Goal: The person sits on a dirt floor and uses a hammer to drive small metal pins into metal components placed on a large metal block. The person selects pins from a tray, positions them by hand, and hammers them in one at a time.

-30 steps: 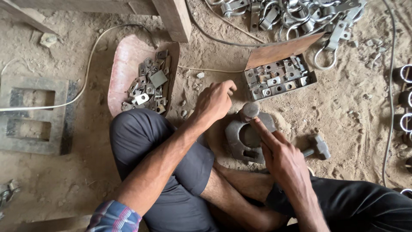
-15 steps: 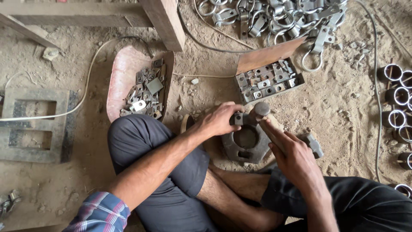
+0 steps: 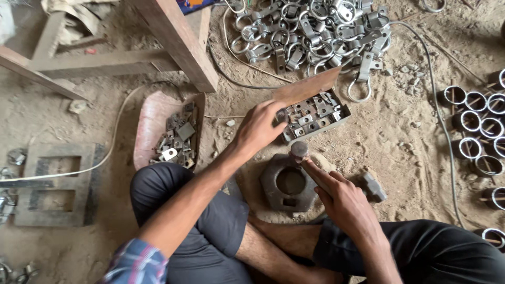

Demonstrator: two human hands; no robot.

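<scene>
So the person sits cross-legged on a sandy floor (image 3: 410, 142) with a heavy iron die block (image 3: 288, 183) right in front of their shins. The right hand (image 3: 344, 202) is wrapped tight around the handle of a hammer (image 3: 301, 151), fingers closed on it, and the round hammer head sits just at the block's far edge, above the big round hole.

The left hand (image 3: 260, 128) is stretched out past the block to a shallow rusty tray (image 3: 314, 92) full of small punched metal plates (image 3: 311, 114). The fingers are curled down over the plates at the tray's near-left corner, touching them, but I can't tell if they've actually pinched one, since the fingertips are hidden behind the knuckles.

Off to the left there's a reddish curved tray (image 3: 150, 131) with more flat plates piled along its right side. At the top sits a big heap of metal pipe clamps (image 3: 310, 29), and a row of short metal rings (image 3: 476, 126) runs down the right edge. A second hammer head (image 3: 372, 186) lies in the sand just right of the right hand.
</scene>
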